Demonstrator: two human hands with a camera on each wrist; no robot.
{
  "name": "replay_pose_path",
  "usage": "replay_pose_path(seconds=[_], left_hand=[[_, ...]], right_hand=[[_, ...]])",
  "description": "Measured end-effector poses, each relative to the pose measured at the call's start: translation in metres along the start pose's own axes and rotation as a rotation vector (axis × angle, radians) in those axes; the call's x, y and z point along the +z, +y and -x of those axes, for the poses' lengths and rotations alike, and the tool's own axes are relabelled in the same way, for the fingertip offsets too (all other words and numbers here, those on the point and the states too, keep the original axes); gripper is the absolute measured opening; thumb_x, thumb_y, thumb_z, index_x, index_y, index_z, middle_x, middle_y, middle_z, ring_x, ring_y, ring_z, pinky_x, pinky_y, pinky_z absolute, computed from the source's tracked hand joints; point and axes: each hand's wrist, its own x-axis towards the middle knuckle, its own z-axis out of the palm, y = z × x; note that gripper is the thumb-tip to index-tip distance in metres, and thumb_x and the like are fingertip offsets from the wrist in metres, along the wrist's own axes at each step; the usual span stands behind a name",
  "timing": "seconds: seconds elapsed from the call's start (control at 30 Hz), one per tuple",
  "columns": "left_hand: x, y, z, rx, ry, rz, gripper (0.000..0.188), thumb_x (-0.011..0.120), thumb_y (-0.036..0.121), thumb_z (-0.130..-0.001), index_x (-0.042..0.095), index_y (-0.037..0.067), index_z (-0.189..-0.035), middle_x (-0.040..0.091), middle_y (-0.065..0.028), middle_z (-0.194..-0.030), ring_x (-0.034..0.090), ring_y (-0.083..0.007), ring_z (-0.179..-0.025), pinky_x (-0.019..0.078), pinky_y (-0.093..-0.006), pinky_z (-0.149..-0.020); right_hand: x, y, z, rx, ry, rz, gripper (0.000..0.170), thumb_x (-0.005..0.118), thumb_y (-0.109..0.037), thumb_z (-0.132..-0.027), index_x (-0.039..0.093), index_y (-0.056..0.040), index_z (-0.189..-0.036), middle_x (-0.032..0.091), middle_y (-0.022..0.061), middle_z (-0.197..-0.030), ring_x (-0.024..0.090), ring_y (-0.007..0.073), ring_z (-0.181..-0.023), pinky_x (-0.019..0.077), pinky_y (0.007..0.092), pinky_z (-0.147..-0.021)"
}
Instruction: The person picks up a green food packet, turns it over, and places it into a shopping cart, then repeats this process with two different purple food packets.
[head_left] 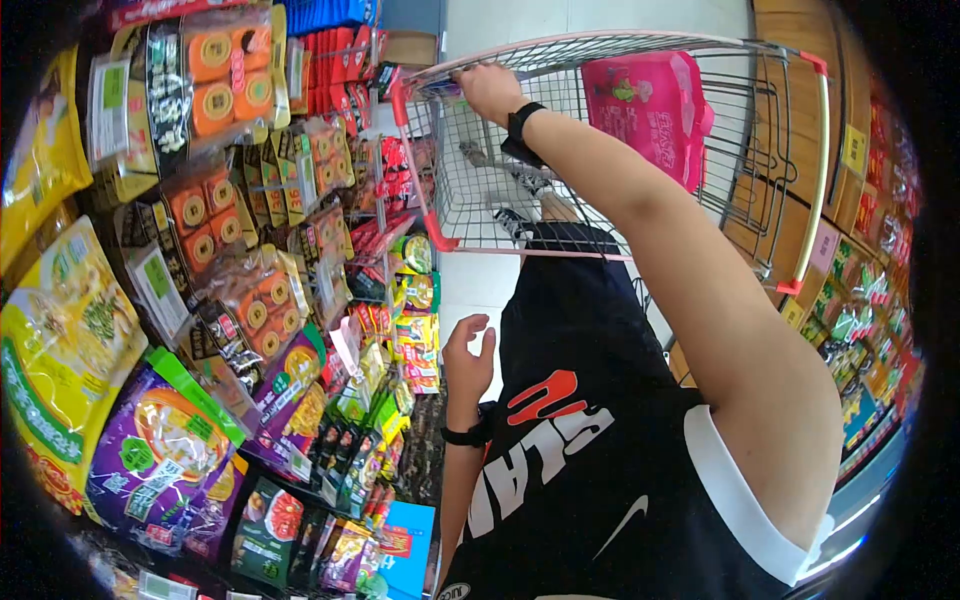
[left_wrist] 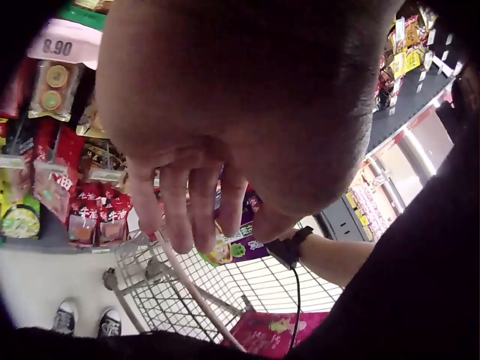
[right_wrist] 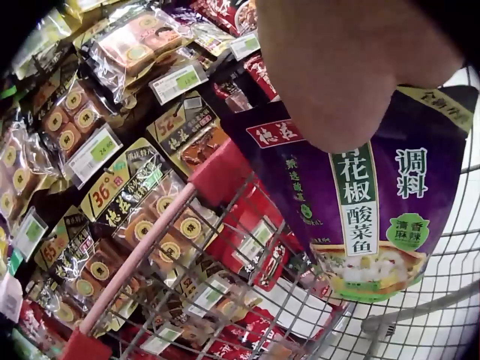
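My right hand (head_left: pixel 490 95) reaches over the shopping cart (head_left: pixel 440 243) near its far corner. In the right wrist view, its thumb lies across a purple packet of fish seasoning (right_wrist: pixel 300 180), held upright inside the wire basket; the fingers behind are hidden. The left wrist view also shows part of this packet (left_wrist: pixel 251 244) beyond my left fingers. From the head view it is mostly hidden by the right hand. My left hand (head_left: pixel 470 360) hangs beside my body, fingers loosely bent, holding nothing. A pink bag (head_left: pixel 645 115) sits in the cart, nearer its handle.
Shelves along the left hold orange block packs (head_left: pixel 230 85), yellow packets (head_left: pixel 70 350) and other purple packets (head_left: pixel 165 450). More stocked shelves (head_left: pixel 860 290) line the right. The cart's pink handle (head_left: pixel 815 180) is at the right. Pale floor (head_left: pixel 475 290) shows beside my legs.
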Motion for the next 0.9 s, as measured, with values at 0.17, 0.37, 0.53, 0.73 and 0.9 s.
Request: replay_pose_path(seconds=[0.17,0.37,0.53,0.73,0.9], left_hand=[[-0.005,0.003,-0.007,0.009,-0.056,-0.065,0.025,0.069,0.013,-0.092,0.066,0.002,-0.113,0.072,-0.0138,-0.108,0.068,-0.027,-0.103,0.0522,-0.0383,-0.089],[-0.005,0.011,-0.004,0.076,-0.038,-0.103,0.025,0.069,0.013,-0.091,0.065,0.002,-0.114,0.071,-0.0131,-0.109,0.068,-0.027,-0.102,0.052,-0.0382,-0.089],[-0.001,0.003,0.001,0.118,-0.039,-0.091,0.026,0.069,0.012,-0.091,0.065,0.003,-0.114,0.071,-0.0132,-0.108,0.068,-0.027,-0.102,0.0521,-0.0381,-0.089],[0.004,0.001,0.007,0.132,-0.067,-0.126,0.027,0.069,0.018,-0.094,0.065,0.004,-0.116,0.072,-0.0133,-0.11,0.068,-0.0261,-0.104,0.0523,-0.0382,-0.09],[-0.008,0.001,0.014,0.164,-0.017,-0.123,0.027,0.07,0.017,-0.093,0.065,0.004,-0.116,0.072,-0.0125,-0.11,0.069,-0.0256,-0.104,0.0529,-0.0374,-0.089]], right_hand=[[0.001,0.002,0.003,-0.035,0.035,0.009,0.026,0.049,-0.015,-0.095,0.068,-0.014,-0.113,0.075,0.0119,-0.099,0.072,0.0293,-0.098,0.0513,0.0438,-0.095],[-0.001,0.004,0.015,-0.032,0.08,0.017,0.022,0.053,-0.014,-0.093,0.069,-0.0147,-0.11,0.073,0.011,-0.105,0.072,0.0282,-0.098,0.0493,0.0435,-0.095],[-0.005,0.019,0.024,0.107,-0.005,-0.006,0.021,0.052,-0.014,-0.094,0.071,-0.0108,-0.105,0.074,0.013,-0.104,0.072,0.0313,-0.098,0.0552,0.0463,-0.086],[0.015,0.023,0.011,0.18,-0.032,-0.111,0.025,0.049,-0.016,-0.097,0.071,-0.0073,-0.105,0.074,0.0177,-0.1,0.073,0.0358,-0.091,0.0595,0.0476,-0.076],[0.017,0.034,0.011,0.158,-0.041,-0.259,0.047,0.067,-0.027,-0.089,0.06,-0.0065,-0.131,0.069,0.0219,-0.118,0.066,0.0378,-0.11,0.0546,0.0486,-0.093]])
